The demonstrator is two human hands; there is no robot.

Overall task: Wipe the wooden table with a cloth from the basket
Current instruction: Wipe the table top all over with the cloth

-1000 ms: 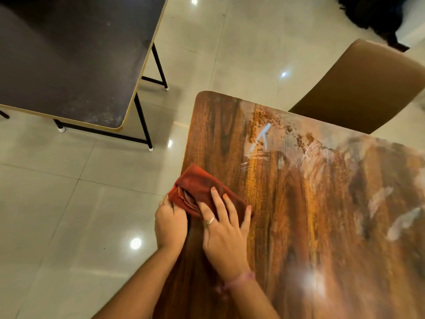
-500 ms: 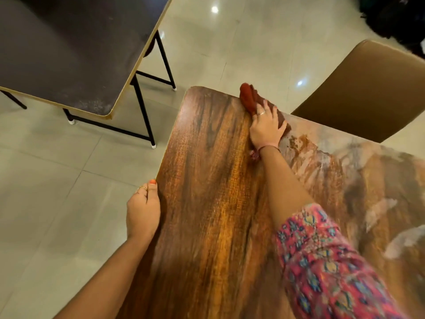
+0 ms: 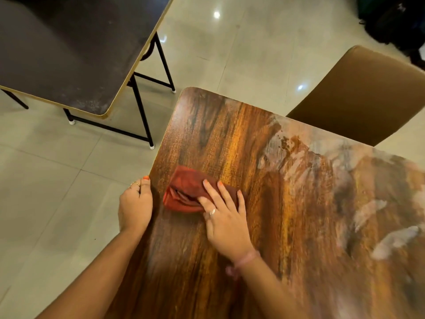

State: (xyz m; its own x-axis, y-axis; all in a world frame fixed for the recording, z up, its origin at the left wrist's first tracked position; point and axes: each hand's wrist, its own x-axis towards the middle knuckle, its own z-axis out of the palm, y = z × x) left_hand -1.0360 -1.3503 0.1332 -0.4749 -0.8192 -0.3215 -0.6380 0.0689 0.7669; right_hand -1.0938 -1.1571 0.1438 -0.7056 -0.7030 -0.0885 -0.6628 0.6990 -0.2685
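On the near left part of the shiny brown wooden table (image 3: 230,139), a folded red cloth (image 3: 184,192) lies flat. The right hand (image 3: 226,223) presses on it with straight, spread fingers. The left hand (image 3: 135,204) holds the table's left edge, thumb on top, its fingers hidden. Pale smears cover the right side. A tan chair (image 3: 361,93) stands at the far side.

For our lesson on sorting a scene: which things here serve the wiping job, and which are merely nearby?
In the job:
wooden table, pale smears on its right part
red cloth
right hand, flat on the cloth
left hand, at the table's edge

Just nearby:
dark table
brown chair
dark bags
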